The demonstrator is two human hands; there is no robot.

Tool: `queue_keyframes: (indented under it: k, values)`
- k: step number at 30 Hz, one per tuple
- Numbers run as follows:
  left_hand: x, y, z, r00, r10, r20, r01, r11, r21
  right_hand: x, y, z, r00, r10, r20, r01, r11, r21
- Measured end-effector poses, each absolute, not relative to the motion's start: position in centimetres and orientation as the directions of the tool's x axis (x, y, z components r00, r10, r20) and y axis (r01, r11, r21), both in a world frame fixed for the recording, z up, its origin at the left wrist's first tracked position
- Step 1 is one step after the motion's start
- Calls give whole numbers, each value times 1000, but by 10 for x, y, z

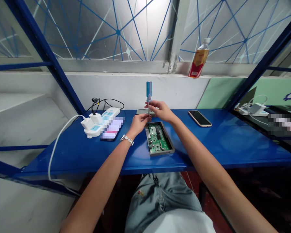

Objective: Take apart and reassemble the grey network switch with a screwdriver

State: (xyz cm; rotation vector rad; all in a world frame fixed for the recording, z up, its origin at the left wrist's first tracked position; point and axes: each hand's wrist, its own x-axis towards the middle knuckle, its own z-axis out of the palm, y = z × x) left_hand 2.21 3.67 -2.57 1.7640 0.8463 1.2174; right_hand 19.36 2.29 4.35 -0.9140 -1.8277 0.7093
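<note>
A screwdriver [149, 90] with a clear blue handle stands upright, its tip down at the far left corner of an open metal case. Inside that case [172, 151] lies a green circuit board [156, 137]. The fingers of my right hand [161, 109] are closed round the screwdriver just below its handle. Lower down, my left hand [139, 124] pinches near the shaft by the tip; whether it also grips a screw is too small to see. Behind my hands lies a flat grey piece [142, 111], partly covered by them.
On the left are a white power strip [115, 112] with plugs and a phone [111, 128] with a lit screen. A dark-screened phone [200, 118] lies to the right. A drink bottle [199, 60] stands on the window ledge. The blue table [223, 145] ends close to my lap.
</note>
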Motion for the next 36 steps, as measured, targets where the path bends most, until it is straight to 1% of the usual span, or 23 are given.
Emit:
queue_keyframes:
  k: [3,6,8,11,13,16,18,22,24,27,30,33,36]
  values:
    - [21,37,-26,344,855,388,85,-440,894,194,24,43,-270,832,484,271,548,-791]
    - [23,36,-26,354,843,406,113,-469,876,192,26,40,-202,820,536,290,573,-766]
    - [25,34,-26,317,835,450,150,-512,846,191,27,39,-153,806,572,317,589,-744]
    - [29,30,-25,199,848,491,207,-527,824,188,28,36,-80,790,608,350,593,-725]
    - [31,29,-26,142,861,488,222,-508,832,185,29,33,-23,784,621,369,584,-723]
    - [33,30,-28,128,877,463,199,-480,854,183,31,29,51,781,622,353,569,-743]
    - [32,32,-29,140,883,448,182,-467,865,184,32,28,38,803,595,304,558,-772]
    - [27,34,-28,223,874,432,162,-470,868,190,31,32,-175,845,505,260,534,-804]
    - [25,33,-26,263,866,425,153,-472,868,192,28,35,-226,843,489,274,536,-798]
    - [25,30,-25,257,860,440,159,-487,859,191,25,36,-175,820,545,323,571,-755]
    - [29,29,-26,180,860,476,188,-506,842,187,22,33,-115,794,597,386,590,-709]
    - [32,31,-29,137,875,465,168,-483,859,183,21,30,-47,794,606,440,562,-701]
    - [32,33,-30,147,876,459,126,-476,870,180,21,31,-20,797,603,441,548,-711]
